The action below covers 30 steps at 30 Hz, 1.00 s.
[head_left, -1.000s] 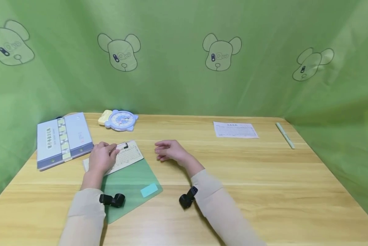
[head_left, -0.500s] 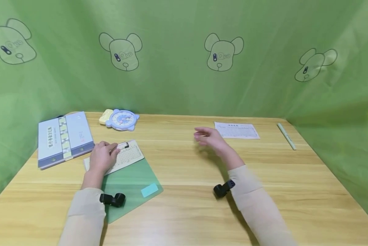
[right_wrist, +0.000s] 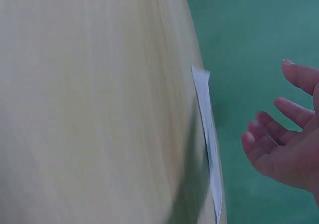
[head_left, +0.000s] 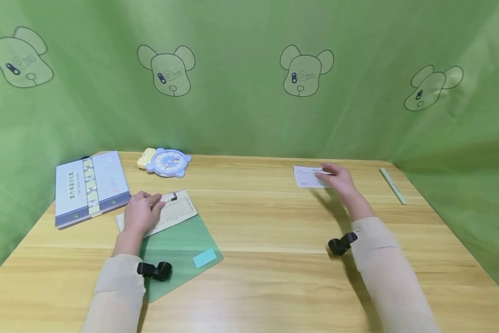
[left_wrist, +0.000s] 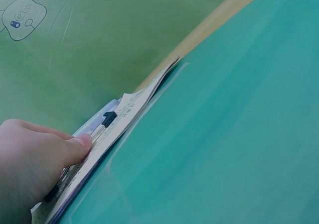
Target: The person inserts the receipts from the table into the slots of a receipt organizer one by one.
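At the left of the head view lies a green translucent clipboard (head_left: 178, 259) with a light blue label. A small sheaf of printed paper (head_left: 174, 212) covers its far end, under a wire clip with black ends (left_wrist: 108, 118). My left hand (head_left: 141, 212) pinches this clip, its thumb lying along the metal in the left wrist view. My right hand (head_left: 339, 180) hovers over the right part of a printed paper slip (head_left: 305, 176) at the back right. Its fingers are loosely bent and hold nothing; the right wrist view shows them apart, above the slip.
A blue ring binder (head_left: 103, 180) lies left of the clipboard. Behind stand a blue toy-like clock (head_left: 169, 163) and a pale yellow block (head_left: 146, 158). A light green pen (head_left: 393, 186) lies at the far right. A green curtain (head_left: 241, 120) borders the table (head_left: 274, 286).
My right hand has moved right and away from me, from beside the clipboard to over the paper slip. The left hand stays on the clip. The head view has shifted slightly.
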Motion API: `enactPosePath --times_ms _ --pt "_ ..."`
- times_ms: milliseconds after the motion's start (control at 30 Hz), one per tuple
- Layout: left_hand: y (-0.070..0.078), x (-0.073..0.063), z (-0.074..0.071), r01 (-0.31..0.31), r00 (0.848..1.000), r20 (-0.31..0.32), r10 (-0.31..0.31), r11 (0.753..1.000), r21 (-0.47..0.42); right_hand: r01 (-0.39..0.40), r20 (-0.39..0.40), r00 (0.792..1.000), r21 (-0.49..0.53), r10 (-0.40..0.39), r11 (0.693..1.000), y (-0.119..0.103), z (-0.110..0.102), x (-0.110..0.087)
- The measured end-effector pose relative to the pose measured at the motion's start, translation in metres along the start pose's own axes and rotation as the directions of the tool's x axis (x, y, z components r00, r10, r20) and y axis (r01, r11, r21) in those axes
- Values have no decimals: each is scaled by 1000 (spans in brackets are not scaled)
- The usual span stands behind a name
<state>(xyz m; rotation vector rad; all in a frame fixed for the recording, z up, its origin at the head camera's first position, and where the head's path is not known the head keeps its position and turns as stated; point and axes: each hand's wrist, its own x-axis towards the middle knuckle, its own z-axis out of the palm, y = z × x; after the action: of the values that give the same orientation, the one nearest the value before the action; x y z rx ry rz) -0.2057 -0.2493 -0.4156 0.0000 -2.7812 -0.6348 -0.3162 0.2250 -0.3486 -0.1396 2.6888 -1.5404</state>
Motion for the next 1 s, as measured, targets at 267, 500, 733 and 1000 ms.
enactPosePath --times_ms 267,500,733,1000 --pt "-3 0 -2 14 1000 -1 -14 1000 4 -73 -19 997 -51 72 996 21 -24 17" --pt "-3 0 -4 32 999 12 -33 999 3 -149 -3 989 -68 149 987 45 -37 29" --pt "-1 2 -4 26 1000 8 -26 1000 4 -167 50 984 -30 169 985 55 -41 29" --pt "1 2 -1 42 999 17 -42 999 -7 -194 32 979 -173 203 966 65 -36 35"
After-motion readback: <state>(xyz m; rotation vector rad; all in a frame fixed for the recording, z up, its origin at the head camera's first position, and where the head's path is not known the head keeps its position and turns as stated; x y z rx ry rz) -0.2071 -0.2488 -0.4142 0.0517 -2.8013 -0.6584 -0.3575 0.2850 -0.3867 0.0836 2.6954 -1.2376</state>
